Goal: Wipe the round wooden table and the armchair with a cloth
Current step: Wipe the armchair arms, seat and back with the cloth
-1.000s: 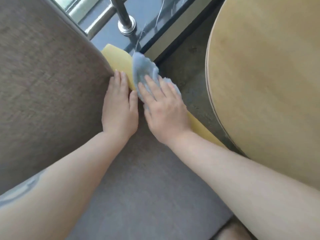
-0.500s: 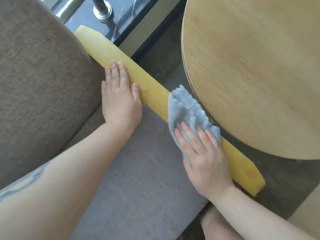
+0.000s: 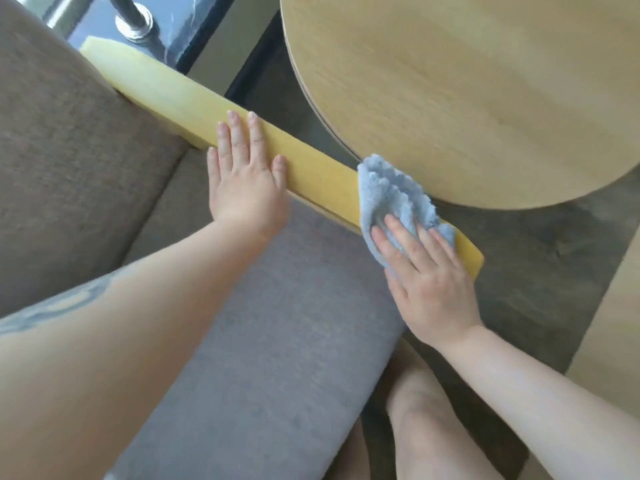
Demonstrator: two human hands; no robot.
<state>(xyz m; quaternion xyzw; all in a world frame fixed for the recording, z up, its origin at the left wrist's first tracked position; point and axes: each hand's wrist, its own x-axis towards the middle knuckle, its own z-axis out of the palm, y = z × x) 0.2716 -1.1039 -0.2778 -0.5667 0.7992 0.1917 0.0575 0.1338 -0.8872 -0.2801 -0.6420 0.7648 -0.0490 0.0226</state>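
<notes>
The armchair has a brown backrest, a grey seat cushion and a yellow wooden armrest running from upper left to lower right. My left hand lies flat and open on the armrest's middle, holding nothing. A light blue cloth is pressed onto the armrest near its front end under my right hand, fingers spread over it. The round wooden table stands just beyond the armrest at upper right, its rim close to the cloth.
A metal railing post and dark glass sill sit behind the chair at top left. Dark grey floor lies between chair and table. A pale wooden panel edges the right side. My bare legs are below the seat's front.
My right hand has slid the cloth along the armrest from its back end to near its front end. My left hand stayed resting on the armrest. The view shifted, showing more table.
</notes>
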